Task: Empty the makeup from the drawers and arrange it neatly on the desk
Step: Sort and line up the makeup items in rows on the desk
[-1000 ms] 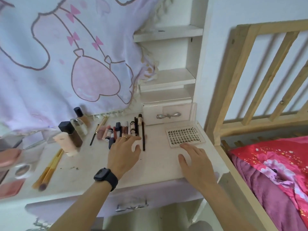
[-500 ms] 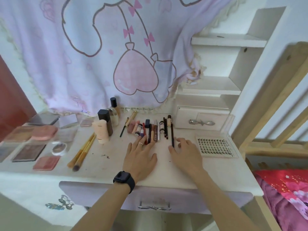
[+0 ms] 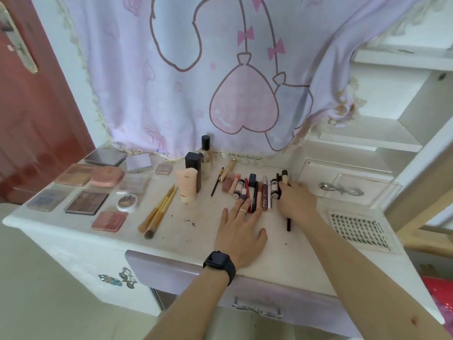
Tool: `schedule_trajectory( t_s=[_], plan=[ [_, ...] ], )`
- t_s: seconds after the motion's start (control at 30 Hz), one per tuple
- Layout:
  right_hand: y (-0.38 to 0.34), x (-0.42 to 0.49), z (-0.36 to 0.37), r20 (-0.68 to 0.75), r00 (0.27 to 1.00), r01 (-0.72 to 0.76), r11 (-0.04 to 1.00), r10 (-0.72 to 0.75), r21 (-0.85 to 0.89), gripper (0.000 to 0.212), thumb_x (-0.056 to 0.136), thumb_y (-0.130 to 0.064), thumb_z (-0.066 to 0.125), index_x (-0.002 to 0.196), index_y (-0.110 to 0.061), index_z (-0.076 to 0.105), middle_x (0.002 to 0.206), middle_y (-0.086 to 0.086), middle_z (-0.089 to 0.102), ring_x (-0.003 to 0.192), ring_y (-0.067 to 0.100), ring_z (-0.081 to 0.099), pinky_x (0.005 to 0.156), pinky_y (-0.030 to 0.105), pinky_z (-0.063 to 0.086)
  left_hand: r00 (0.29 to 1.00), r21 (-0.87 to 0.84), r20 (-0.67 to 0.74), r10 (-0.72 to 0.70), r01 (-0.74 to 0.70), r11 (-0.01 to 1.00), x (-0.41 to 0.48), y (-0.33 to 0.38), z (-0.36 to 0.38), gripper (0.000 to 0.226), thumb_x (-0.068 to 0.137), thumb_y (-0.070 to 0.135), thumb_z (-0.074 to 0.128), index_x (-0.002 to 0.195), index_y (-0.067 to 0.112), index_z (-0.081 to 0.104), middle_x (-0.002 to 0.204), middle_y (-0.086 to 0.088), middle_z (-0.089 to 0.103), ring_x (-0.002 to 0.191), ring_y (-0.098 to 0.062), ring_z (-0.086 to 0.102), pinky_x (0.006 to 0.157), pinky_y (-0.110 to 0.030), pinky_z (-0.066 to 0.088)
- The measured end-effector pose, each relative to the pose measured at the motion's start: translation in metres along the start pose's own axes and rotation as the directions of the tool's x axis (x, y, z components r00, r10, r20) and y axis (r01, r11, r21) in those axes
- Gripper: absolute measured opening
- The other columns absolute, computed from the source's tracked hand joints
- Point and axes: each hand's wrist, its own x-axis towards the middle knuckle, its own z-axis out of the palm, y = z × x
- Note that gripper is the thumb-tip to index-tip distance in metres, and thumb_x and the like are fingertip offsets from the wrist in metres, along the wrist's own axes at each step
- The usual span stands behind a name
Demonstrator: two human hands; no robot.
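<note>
Nearly done, I judge: makeup [image 3: 87, 202] lies sorted on the desk [image 3: 201, 244]; the flat left hand [image 3: 241, 231] touches the lip-pencil row [image 3: 255, 195], the right hand [image 3: 296, 201] covers a black pencil [image 3: 288, 223], grip unclear.

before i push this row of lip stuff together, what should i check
1. Steadying left hand: ok, flat on the desk, fingertips at the near ends of the row of lip products.
2. Hold of the right hand on the row's right end: cannot tell, its fingers cover the contact.
3. Near ends level: not ok, the long dark pencil sticks out nearer than the rest.
4. Room beside the lash tray: ok, it lies apart from both hands.
5. Room beside the brushes: ok, apart from the row.
6. Whether the front drawer is emptied: cannot tell, inside hidden.
</note>
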Motion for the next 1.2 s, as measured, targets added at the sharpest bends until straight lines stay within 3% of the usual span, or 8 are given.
schedule_trajectory(
  t_s=[0.2, 0.4, 0.5, 0.67, 0.83, 0.9, 1.03, 1.2],
  plan=[
    [0.004, -0.001, 0.004, -0.187, 0.981, -0.026, 0.990, 0.051, 0.135, 0.023, 0.094, -0.018, 0.051, 0.115, -0.010, 0.057, 0.110, 0.016, 0.059, 0.110, 0.036, 0.053, 0.070, 0.035, 0.038, 1.000, -0.026, -0.013, 0.013, -0.013, 1.000, 0.000, 0.000, 0.000, 0.063, 0.096, 0.047, 0.039, 0.155, 0.031, 0.027, 0.165, -0.002, 0.020, 0.154, -0.020, 0.004, 0.124, -0.050, 0.008],
    [0.002, 0.013, -0.004, -0.128, 0.977, -0.134, 0.956, 0.172, 0.260, 0.025, 0.090, -0.014, 0.059, 0.113, -0.002, 0.056, 0.111, 0.017, 0.063, 0.107, 0.037, 0.060, 0.072, 0.032, 0.037, 0.999, 0.009, -0.027, 0.042, -0.042, 0.999, -0.002, 0.002, -0.001, 0.061, 0.097, 0.044, 0.039, 0.155, 0.032, 0.026, 0.165, -0.001, 0.020, 0.154, -0.020, 0.004, 0.124, -0.049, 0.007],
    [0.006, 0.015, -0.003, -0.135, 0.953, -0.197, 0.893, 0.271, 0.405, 0.021, 0.090, -0.025, 0.061, 0.094, -0.004, 0.061, 0.096, 0.016, 0.068, 0.097, 0.037, 0.064, 0.068, 0.031, 0.037, 0.997, 0.005, -0.049, 0.051, -0.051, 0.999, -0.003, 0.002, 0.000, 0.059, 0.095, 0.044, 0.041, 0.153, 0.032, 0.032, 0.162, -0.002, 0.026, 0.153, -0.022, 0.010, 0.123, -0.048, 0.011],
    [0.015, -0.017, -0.021, -0.157, 0.906, -0.189, 0.708, 0.393, 0.680, 0.030, 0.088, -0.039, 0.067, 0.102, -0.012, 0.069, 0.092, 0.003, 0.067, 0.095, 0.028, 0.062, 0.084, 0.033, 0.043, 0.998, 0.013, -0.033, 0.052, -0.051, 0.999, -0.004, 0.004, -0.004, 0.057, 0.096, 0.043, 0.041, 0.152, 0.032, 0.032, 0.162, 0.000, 0.026, 0.153, -0.021, 0.011, 0.124, -0.047, 0.010],
    [0.046, -0.093, -0.001, 0.015, 0.900, -0.092, 0.155, 0.437, 0.984, 0.015, 0.090, -0.021, 0.071, 0.104, -0.027, 0.069, 0.101, -0.006, 0.072, 0.097, 0.016, 0.070, 0.097, 0.040, 0.054, 0.982, 0.099, -0.066, 0.178, -0.171, 0.980, -0.003, 0.008, -0.005, 0.047, 0.094, 0.039, 0.050, 0.140, 0.032, 0.049, 0.153, 0.003, 0.042, 0.145, -0.019, 0.031, 0.120, -0.042, 0.023],
    [0.057, -0.128, 0.010, 0.085, 0.927, -0.098, 0.017, 0.366, 0.995, 0.022, 0.096, -0.011, 0.065, 0.114, -0.023, 0.069, 0.105, -0.004, 0.074, 0.097, 0.011, 0.070, 0.092, 0.029, 0.054, 0.951, 0.141, -0.106, 0.291, -0.275, 0.951, -0.002, 0.017, -0.003, 0.044, 0.093, 0.040, 0.054, 0.137, 0.031, 0.054, 0.148, 0.003, 0.049, 0.140, -0.018, 0.039, 0.115, -0.039, 0.033],
    [0.077, -0.169, 0.019, 0.047, 0.942, -0.059, 0.027, 0.333, 0.998, 0.019, 0.100, -0.012, 0.060, 0.106, -0.027, 0.071, 0.100, -0.011, 0.075, 0.091, -0.001, 0.069, 0.074, 0.011, 0.052, 0.956, -0.018, 0.114, 0.269, -0.269, 0.963, 0.010, 0.060, -0.004, 0.055, 0.100, 0.049, 0.046, 0.152, 0.038, 0.031, 0.156, 0.004, 0.039, 0.143, -0.017, 0.032, 0.111, -0.036, 0.038],
    [0.099, -0.176, 0.024, 0.043, 0.946, -0.067, 0.064, 0.322, 0.996, 0.016, 0.098, -0.013, 0.063, 0.105, -0.026, 0.071, 0.103, -0.009, 0.073, 0.098, 0.003, 0.066, 0.080, 0.016, 0.050, 0.938, -0.008, 0.292, 0.185, -0.191, 0.982, 0.034, 0.090, 0.004, 0.057, 0.099, 0.054, 0.045, 0.152, 0.036, 0.035, 0.160, 0.000, 0.032, 0.146, -0.023, 0.028, 0.115, -0.038, 0.031]
  ],
)
